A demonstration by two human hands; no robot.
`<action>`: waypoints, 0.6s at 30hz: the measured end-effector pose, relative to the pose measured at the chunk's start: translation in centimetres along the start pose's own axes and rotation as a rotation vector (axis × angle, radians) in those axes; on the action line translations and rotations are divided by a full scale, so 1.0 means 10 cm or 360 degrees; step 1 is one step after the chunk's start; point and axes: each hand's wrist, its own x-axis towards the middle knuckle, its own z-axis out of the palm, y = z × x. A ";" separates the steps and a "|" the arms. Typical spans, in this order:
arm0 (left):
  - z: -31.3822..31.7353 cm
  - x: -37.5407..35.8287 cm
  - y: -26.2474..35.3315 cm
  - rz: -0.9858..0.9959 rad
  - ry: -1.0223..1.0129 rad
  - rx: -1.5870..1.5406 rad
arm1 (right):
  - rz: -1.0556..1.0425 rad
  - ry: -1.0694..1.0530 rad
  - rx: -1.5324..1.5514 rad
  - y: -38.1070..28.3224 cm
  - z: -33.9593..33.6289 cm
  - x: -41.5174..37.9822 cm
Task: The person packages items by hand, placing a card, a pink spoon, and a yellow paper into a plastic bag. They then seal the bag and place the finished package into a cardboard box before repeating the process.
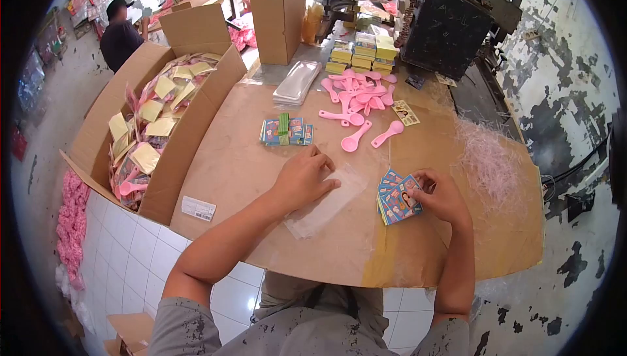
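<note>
My right hand (445,198) pinches the edge of a fanned stack of blue printed cards (397,200) on the cardboard-covered table. My left hand (304,178) rests over a clear plastic bag (326,202) lying flat. Its fingers are bent, with the thumb apart from them, and nothing shows between them. Just beyond the left hand lie more blue cards (299,132), with a green banded bundle (283,127) on them. Two pink spoons (356,136) lie beyond the bag, in front of a pile of pink spoons (359,91).
At left stands an open carton (176,160) of filled bags. Clear plastic sleeves (297,83), stacked cards (362,49) and a black machine (446,26) are at the back. Shredded pink plastic strands (493,160) lie at right. Another person (121,36) is at far left.
</note>
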 end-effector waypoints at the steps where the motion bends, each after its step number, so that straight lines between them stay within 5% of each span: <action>1: 0.01 0.00 -0.02 -0.0001 -0.0024 -0.0047 | 0.0031 0.0039 0.0072 -0.06 0.00 -0.01; 11: -0.01 0.04 0.00 -0.0071 -0.0192 -0.0631 | -0.0188 0.0433 -0.0212 -0.02 0.04 0.04; 14: -0.04 0.04 0.05 -0.0172 -0.0184 -0.0895 | -0.0012 0.0240 0.0250 -0.06 0.01 0.03; 18: 0.00 0.04 0.03 -0.0189 -0.0284 -0.0869 | -0.0227 -0.0091 0.1052 -0.19 0.17 -0.07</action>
